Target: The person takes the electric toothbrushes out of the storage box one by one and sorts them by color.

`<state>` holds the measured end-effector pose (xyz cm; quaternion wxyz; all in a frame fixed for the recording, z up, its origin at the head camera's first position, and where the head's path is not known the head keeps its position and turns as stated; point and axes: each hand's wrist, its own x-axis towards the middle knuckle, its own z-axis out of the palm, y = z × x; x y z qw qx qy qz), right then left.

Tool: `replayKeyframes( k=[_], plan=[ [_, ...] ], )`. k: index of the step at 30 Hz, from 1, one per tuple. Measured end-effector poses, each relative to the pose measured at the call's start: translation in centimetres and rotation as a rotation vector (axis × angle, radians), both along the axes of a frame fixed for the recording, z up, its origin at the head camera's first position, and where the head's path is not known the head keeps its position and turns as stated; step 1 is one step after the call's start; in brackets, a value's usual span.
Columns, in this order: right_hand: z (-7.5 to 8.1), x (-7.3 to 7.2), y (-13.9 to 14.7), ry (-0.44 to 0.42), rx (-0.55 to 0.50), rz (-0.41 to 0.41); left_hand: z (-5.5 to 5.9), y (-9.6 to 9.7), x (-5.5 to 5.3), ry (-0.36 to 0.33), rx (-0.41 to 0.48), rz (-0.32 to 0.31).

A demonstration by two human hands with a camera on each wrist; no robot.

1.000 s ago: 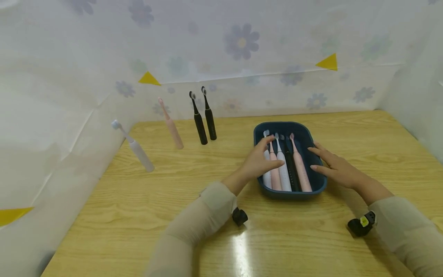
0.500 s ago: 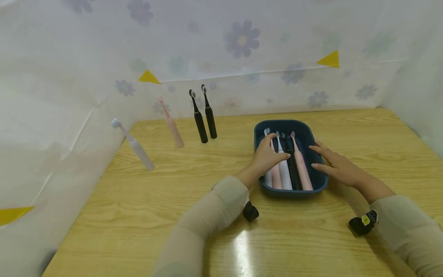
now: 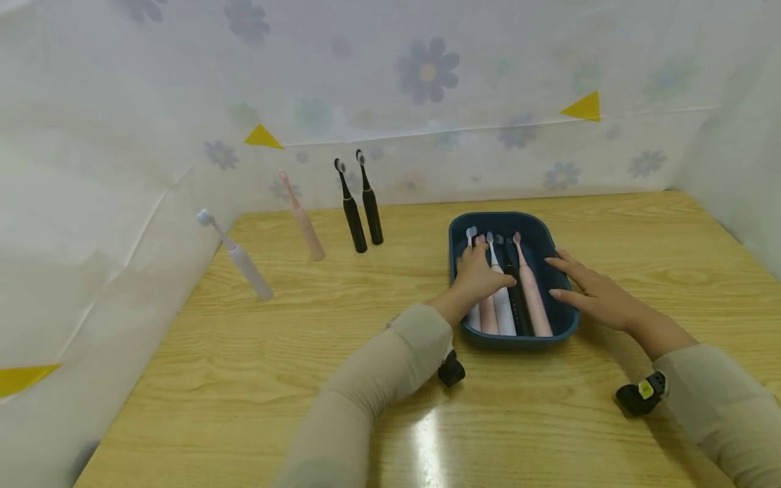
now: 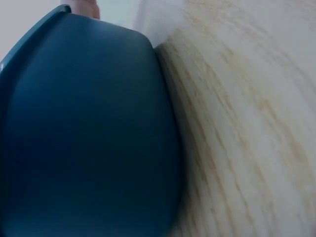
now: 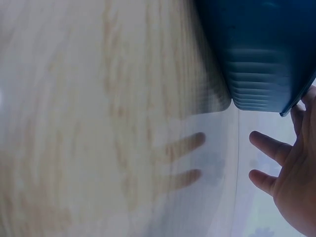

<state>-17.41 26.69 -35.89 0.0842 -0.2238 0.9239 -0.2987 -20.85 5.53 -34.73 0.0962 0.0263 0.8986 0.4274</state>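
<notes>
A dark blue bin (image 3: pixel 531 343) holds a row of electric toothbrushes in white, pink and black. My left hand (image 3: pixel 478 276) reaches over its left part, thumb spread toward the black toothbrush (image 3: pixel 517 305) and fingertips lowered among the left brushes. It covers much of the leftmost white toothbrush (image 3: pixel 474 316) and the pink toothbrush (image 3: pixel 488 316) beside it. At the bin's right rim rests my right hand (image 3: pixel 594 291), beside the right pink toothbrush (image 3: pixel 534 301). In the right wrist view, some fingers (image 5: pixel 269 148) extend outside the bin. The left wrist view shows mostly the bin's outer wall (image 4: pixel 89 123).
On the left, a white toothbrush (image 3: pixel 249 271), a pink toothbrush (image 3: pixel 308 232) and two black toothbrushes, one left (image 3: pixel 354 225) and one right (image 3: pixel 371 215), stand apart from the bin on the wooden table (image 3: pixel 256 379). A flowered sheet (image 3: pixel 427 115) hangs behind.
My left hand has moved right and farther into the bin, its fingers now lower over the left toothbrushes. The right hand stays at the rim; the standing toothbrushes have not moved.
</notes>
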Motion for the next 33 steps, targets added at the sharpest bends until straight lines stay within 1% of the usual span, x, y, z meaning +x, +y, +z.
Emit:
replayKeyframes(
  k=[4,7,11,18,22,27,33],
  plan=[
    [0.14,0.06,0.04,-0.006,-0.002,0.000,0.06,0.37,0.30,-0.042,-0.059,0.008],
    [0.11,0.05,0.05,-0.001,0.003,-0.006,0.03,0.47,0.48,-0.052,-0.079,0.005],
    [0.02,0.04,0.12,0.006,-0.003,-0.005,-0.10,0.46,0.62,-0.047,-0.096,-0.011],
    [0.12,0.01,0.18,0.008,-0.008,0.011,-0.01,0.55,0.92,-0.041,-0.209,-0.044],
    [0.20,0.07,0.22,0.001,-0.009,0.010,0.02,0.65,1.01,-0.038,-0.257,-0.058],
    [0.21,0.10,0.29,-0.003,-0.019,0.014,-0.02,0.63,0.95,-0.017,-0.302,-0.084],
    [0.14,0.16,0.32,-0.002,-0.025,-0.006,0.14,0.69,1.01,0.045,-0.359,-0.108]
  ],
)
